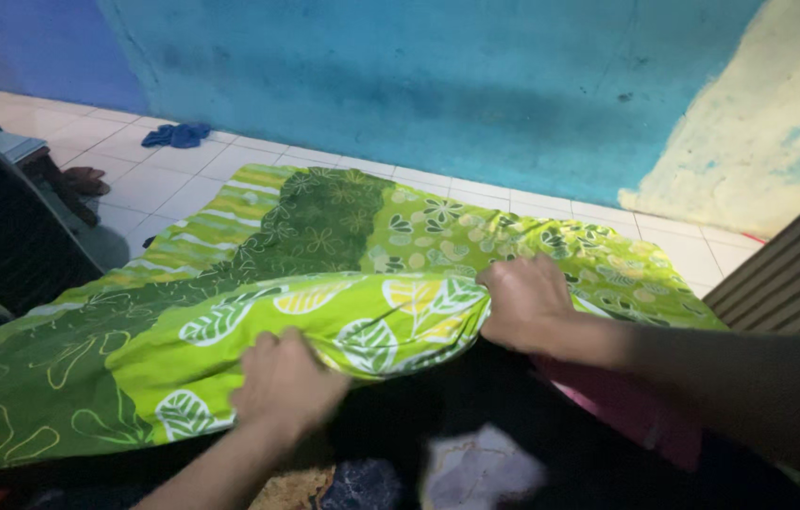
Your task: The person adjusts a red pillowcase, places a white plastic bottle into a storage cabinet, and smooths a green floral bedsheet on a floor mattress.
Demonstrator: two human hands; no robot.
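Two hands, left hand (pixel 285 382) and right hand (pixel 522 304), each grip bunched, soft leaf-printed green sheet (pixel 324 283).

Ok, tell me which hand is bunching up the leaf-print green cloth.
The right hand: its fingers close round a gathered twist of the green cloth. The left hand only grips the cloth's lower edge, nearer the camera.

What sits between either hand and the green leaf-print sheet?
Nothing visible. The left hand lies on the folded edge of the green sheet, and the right hand is bunched into the same edge further along. Both are in direct contact.
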